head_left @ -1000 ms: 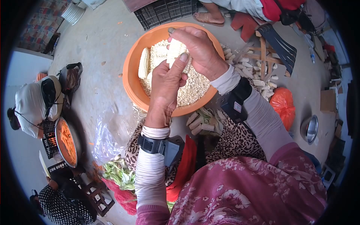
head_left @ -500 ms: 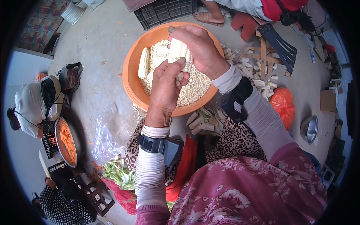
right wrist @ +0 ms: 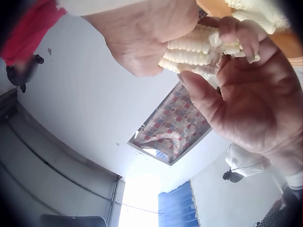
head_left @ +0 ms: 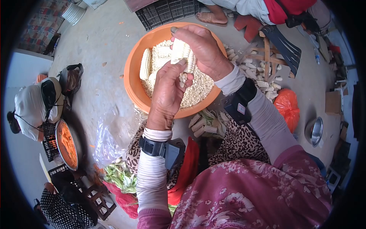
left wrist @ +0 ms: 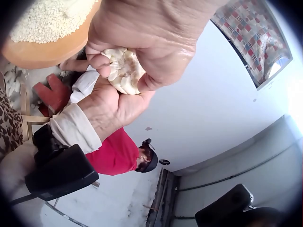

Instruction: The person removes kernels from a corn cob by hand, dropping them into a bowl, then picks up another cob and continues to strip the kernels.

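A pale corn cob [head_left: 180,51] is held over an orange basin [head_left: 133,89] of loose kernels [head_left: 200,89]. The right hand [head_left: 207,51] grips the cob's upper part, thumb along its far end. At the near end, the left hand [head_left: 167,86] has its thumb on the cob and curled fingers with loose kernels in them. In the left wrist view the cob's end [left wrist: 125,71] faces the camera between both hands. The right wrist view shows kernel rows on the cob [right wrist: 189,52] beside the left thumb. Another cob [head_left: 145,64] lies inside the basin's left side.
Bare cobs [head_left: 263,76] lie right of the basin near a wooden stool [head_left: 268,57]. An orange bag [head_left: 287,108] and metal bowl [head_left: 317,131] are farther right. Clear plastic [head_left: 108,139] and a pan of orange shreds [head_left: 68,145] lie left. Other people sit around.
The left thumb has shifted slightly on the cob's near end, and loose kernels now show in the left fingers. The right hand keeps its grip on the cob.
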### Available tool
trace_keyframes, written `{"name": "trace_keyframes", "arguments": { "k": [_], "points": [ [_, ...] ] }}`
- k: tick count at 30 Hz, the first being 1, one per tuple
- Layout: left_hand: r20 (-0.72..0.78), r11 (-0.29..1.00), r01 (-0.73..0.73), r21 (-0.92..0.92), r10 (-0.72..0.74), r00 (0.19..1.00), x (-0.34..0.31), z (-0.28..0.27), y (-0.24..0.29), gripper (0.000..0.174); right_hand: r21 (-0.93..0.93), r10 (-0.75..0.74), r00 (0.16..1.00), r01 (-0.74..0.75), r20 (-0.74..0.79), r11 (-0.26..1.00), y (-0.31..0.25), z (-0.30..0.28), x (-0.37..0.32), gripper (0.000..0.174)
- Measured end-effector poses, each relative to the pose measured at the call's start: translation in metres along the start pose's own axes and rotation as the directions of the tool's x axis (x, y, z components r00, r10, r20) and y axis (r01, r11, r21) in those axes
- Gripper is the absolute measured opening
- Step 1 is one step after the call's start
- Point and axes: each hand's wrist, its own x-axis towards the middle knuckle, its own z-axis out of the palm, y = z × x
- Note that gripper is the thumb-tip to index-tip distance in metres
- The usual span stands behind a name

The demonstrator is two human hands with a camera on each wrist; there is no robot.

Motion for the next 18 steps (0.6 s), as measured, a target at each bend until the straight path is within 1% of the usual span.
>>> {"name": "trace_keyframes", "arguments": {
  "k": [4,7,10,12,13,15,18],
  "points": [
    [-0.021,1.000,0.000,0.012,0.000,1.000,0.0010,-0.0025,-0.0014,0.024,-0.014,-0.008,1.000,0.008,0.001,1.000,0.0016,0.0008,-0.0005,0.019],
    [-0.033,1.000,0.014,0.027,-0.013,0.999,0.0018,-0.0027,0.0000,0.024,0.008,0.006,1.000,-0.006,0.006,1.000,0.0026,0.0013,-0.0001,0.019],
    [-0.042,1.000,0.019,0.003,-0.019,0.999,0.0024,-0.0048,-0.0007,0.023,-0.025,0.002,1.000,-0.002,0.012,1.000,0.0041,0.0027,-0.0001,0.018],
    [-0.052,1.000,0.026,0.008,-0.026,0.998,0.0000,-0.0010,0.0012,0.021,-0.053,-0.045,0.999,0.046,0.003,0.998,0.0058,0.0039,0.0003,0.026],
    [-0.062,0.999,0.034,0.013,-0.034,0.997,-0.0010,0.0003,0.0020,0.019,-0.053,-0.045,0.999,0.045,0.003,0.998,0.0055,0.0037,0.0004,0.026],
    [-0.053,0.999,0.036,-0.001,-0.036,0.998,-0.0018,-0.0004,0.0025,0.019,-0.040,-0.016,1.000,0.017,0.023,0.999,0.0048,0.0024,0.0010,0.017],
    [-0.033,0.999,0.040,-0.033,-0.041,0.999,-0.0009,-0.0025,0.0018,0.019,-0.042,-0.023,0.999,0.024,0.031,0.999,0.0056,0.0010,0.0019,0.018]
  ]
}}
